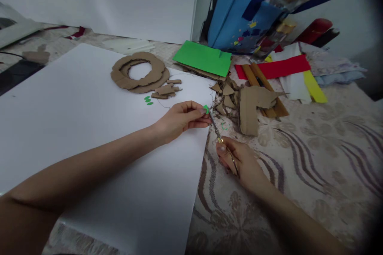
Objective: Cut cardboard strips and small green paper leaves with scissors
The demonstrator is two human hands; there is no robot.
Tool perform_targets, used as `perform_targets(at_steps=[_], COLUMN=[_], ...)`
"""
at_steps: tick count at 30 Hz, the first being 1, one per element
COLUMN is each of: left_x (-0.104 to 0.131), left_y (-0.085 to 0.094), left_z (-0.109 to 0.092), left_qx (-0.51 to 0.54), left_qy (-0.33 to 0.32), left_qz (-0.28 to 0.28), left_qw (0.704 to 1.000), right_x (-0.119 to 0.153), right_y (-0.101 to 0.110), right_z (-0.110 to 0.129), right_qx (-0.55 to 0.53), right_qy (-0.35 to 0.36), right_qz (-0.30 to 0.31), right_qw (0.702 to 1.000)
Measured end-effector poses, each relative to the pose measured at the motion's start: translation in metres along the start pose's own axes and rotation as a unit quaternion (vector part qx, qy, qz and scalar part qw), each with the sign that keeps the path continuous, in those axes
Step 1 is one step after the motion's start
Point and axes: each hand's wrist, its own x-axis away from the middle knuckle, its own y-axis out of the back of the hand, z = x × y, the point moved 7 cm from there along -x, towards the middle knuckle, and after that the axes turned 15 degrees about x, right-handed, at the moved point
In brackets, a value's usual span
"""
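Between the thumb and fingers of my left hand [188, 117] a small piece of green paper [206, 109] is pinched, over the right edge of a large white sheet [98, 191]. My right hand [239, 159] grips a pair of scissors [216, 127] with gold-coloured handles. The blade tips meet the green paper; whether they are apart there is too small to tell. Several small green leaf-shaped cutouts [148, 100] lie on the sheet left of my left hand. Tiny green scraps [225, 126] rest on the patterned cloth beside the scissors.
Scalloped cardboard rings [155, 77] and cardboard strips [166, 91] lie on the sheet. Green paper sheets [202, 59] sit behind them. Cardboard scraps [227, 95], a larger cut cardboard piece [248, 111] and a red strip [278, 67] are at right. A blue bag [233, 16] stands behind.
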Motion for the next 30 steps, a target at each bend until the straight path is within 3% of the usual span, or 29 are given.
perform_targets(at_steps=[10,30], left_x=[0.002,0.015], left_y=[-0.002,-0.007], left_z=[0.000,0.011], left_qx=[0.002,0.057], left_qy=[-0.006,-0.040], left_qz=[-0.006,-0.029], left_qw=[1.000,0.997], right_x=[0.002,0.003], right_y=[-0.008,-0.010], right_z=[-0.008,0.007], right_qx=[-0.029,-0.074], right_qy=[0.002,0.005], right_qz=[0.011,-0.004], right_qw=[1.000,0.997])
